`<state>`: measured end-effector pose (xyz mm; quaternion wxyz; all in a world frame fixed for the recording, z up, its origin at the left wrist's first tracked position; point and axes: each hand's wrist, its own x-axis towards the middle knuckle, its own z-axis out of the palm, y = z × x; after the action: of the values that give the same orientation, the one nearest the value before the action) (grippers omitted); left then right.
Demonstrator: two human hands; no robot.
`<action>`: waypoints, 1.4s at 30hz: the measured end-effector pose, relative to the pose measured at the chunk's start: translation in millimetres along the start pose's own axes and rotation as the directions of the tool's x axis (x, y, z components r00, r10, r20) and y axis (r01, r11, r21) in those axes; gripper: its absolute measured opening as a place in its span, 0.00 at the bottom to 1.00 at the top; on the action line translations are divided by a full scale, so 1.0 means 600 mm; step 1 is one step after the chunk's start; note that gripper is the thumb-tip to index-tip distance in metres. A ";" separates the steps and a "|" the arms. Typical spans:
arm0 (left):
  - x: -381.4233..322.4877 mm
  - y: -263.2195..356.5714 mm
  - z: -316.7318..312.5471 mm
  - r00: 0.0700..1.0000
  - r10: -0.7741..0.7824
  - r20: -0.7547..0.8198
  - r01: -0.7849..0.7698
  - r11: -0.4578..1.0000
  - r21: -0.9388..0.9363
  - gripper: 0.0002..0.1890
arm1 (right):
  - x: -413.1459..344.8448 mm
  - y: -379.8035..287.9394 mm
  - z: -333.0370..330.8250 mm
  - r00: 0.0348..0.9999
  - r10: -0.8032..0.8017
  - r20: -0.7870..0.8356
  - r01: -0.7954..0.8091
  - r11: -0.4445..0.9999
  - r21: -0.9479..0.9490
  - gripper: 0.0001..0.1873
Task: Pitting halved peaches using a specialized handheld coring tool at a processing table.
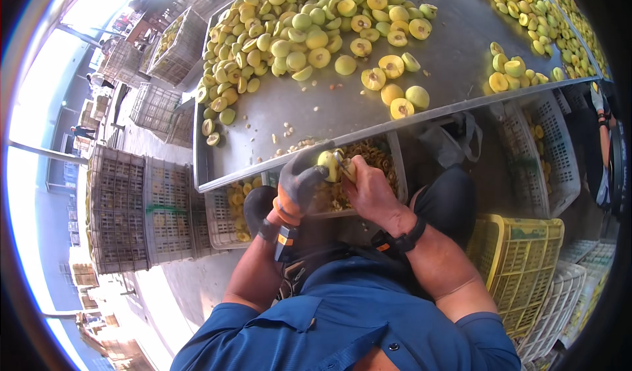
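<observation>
My left hand (301, 181), in a grey and orange work glove, holds a yellow-green halved fruit (328, 165) just over the front edge of the metal table (276, 162). Bare, my right hand (373, 188) grips a small tool (339, 158) with a curved metal end, which touches the fruit; its handle is mostly hidden by my fingers. Beneath both hands is a crate of brown and yellow scraps (370, 156). On the table lies a large heap of fruit halves (296, 30), some cut side up with pits showing, and several loose ones (391, 67) nearer me.
Left stand stacked plastic crates (118, 208); a crate of fruit halves (224, 223) is below the table's left corner. A yellow crate (523, 252) stands right. More fruit (513, 72) lies at the table's right. A co-worker's arm (603, 144) shows at far right.
</observation>
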<state>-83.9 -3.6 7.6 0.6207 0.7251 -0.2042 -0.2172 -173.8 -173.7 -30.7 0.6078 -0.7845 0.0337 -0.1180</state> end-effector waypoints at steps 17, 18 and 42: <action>0.009 -0.014 -0.022 0.985 -0.144 0.093 0.155 0.980 -0.126 0.27 | -0.005 0.020 0.000 0.983 0.038 0.179 -0.037 0.999 -0.011 0.10; 0.009 -0.015 -0.022 0.985 -0.143 0.093 0.154 0.980 -0.126 0.27 | -0.005 0.019 0.000 0.975 0.046 0.217 -0.053 0.998 0.028 0.10; 0.018 -0.009 -0.026 0.996 0.008 0.091 -0.031 0.966 0.255 0.17 | -0.014 0.038 0.027 0.985 0.036 0.170 -0.017 0.994 -0.108 0.08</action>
<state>-65.9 3.5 3.3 0.5142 0.7868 -0.2652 -0.2150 -176.4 -162.7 -57.7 0.5676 -0.8224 -0.0022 -0.0397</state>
